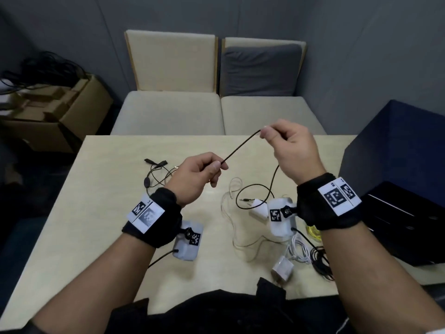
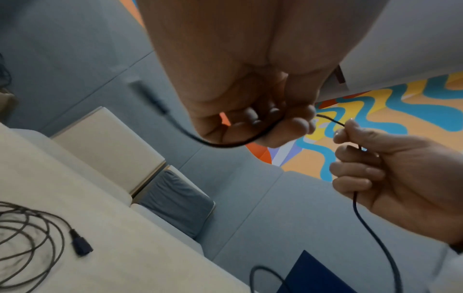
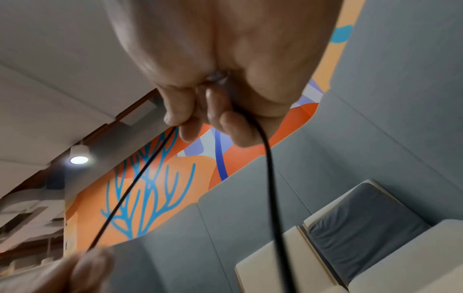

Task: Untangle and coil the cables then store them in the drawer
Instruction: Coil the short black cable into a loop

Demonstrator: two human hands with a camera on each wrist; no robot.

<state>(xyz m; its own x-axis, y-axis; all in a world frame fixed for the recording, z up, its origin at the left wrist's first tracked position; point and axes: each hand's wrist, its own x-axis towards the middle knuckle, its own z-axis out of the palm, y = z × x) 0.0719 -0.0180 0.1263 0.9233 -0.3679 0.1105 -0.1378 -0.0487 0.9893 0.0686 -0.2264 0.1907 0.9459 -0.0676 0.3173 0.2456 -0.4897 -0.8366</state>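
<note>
Currently a thin black cable (image 1: 240, 147) is pinched taut above the table (image 1: 108, 213) by left hand (image 1: 196, 177) and right hand (image 1: 292, 150), slack trailing toward 5 o'clock; judged light, limp, best gripped near its plug.

Both hands raised, fingers curled; left hand (image 1: 196, 175) lower, right hand (image 1: 292, 147) higher, each pinching.

Grey walls (image 1: 240, 15) — 2 beige seats (image 1: 168, 112), orange mural (image 3: 175, 168).
</note>
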